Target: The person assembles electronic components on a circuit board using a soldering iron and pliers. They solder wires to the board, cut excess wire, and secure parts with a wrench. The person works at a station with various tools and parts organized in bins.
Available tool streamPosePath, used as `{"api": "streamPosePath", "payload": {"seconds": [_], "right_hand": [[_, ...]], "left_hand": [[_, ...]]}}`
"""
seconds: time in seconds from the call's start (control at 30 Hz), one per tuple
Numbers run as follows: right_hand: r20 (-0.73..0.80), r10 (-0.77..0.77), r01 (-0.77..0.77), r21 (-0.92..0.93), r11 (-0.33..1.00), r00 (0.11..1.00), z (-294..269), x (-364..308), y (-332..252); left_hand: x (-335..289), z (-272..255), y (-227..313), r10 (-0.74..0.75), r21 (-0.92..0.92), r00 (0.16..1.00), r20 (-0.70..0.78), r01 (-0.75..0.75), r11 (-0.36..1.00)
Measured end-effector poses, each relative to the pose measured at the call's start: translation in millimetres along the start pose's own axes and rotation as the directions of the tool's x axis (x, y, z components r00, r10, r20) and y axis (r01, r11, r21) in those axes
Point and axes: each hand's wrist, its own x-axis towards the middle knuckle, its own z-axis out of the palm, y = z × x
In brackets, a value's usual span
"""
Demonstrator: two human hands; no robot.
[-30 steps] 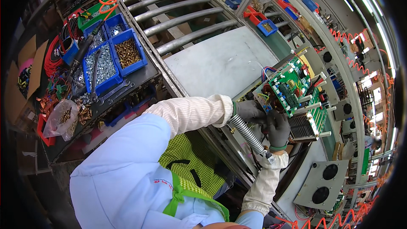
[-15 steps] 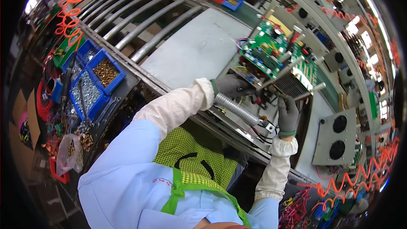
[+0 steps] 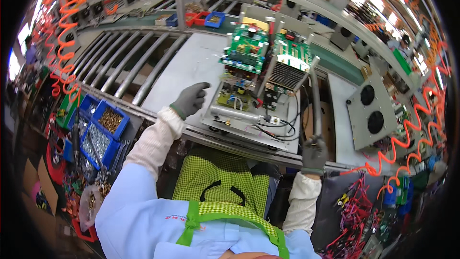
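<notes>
An electronic assembly stands on a metal base plate (image 3: 291, 133) in front of me. It carries a green circuit board (image 3: 247, 48), a second board beside it and a dark finned heatsink (image 3: 282, 76). A silvery cylinder (image 3: 235, 113) and black cables lie along its near side. Left of the assembly and apart from it, my left hand (image 3: 190, 100), in a grey glove, is empty, with the index finger stretched toward the unit. My right hand (image 3: 314, 155), gloved too, is by the bench's front edge at the end of a metal roller (image 3: 316, 105); its fingers are blurred.
Blue bins (image 3: 111, 120) of brass and silver fasteners stand at left, with wrenches beside them. Conveyor rollers (image 3: 132, 67) run to the far left. A grey panel with two fans (image 3: 373, 110) is at right. Orange coiled hoses (image 3: 407, 151) hang on both sides; red wires (image 3: 355, 213) lie lower right.
Both hands have left the assembly: the left has drawn back to the left, the right toward the bench's front edge. The view has turned, and the assembly now sits square before me.
</notes>
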Motion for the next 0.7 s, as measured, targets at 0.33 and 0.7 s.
{"api": "streamPosePath", "payload": {"seconds": [0.33, 0.7], "right_hand": [[-0.094, 0.103, -0.126, -0.291, 0.948, 0.99, 44, -94, 26], [0.259, -0.031, 0.21, -0.702, 0.68, 0.965, 64, -168, 36]], "left_hand": [[-120, 158, -9, -0.08, 0.485, 0.875, 0.478, -0.187, 0.855], [-121, 192, -155, -0.26, 0.441, 0.657, 0.708, -0.124, 0.889]]}}
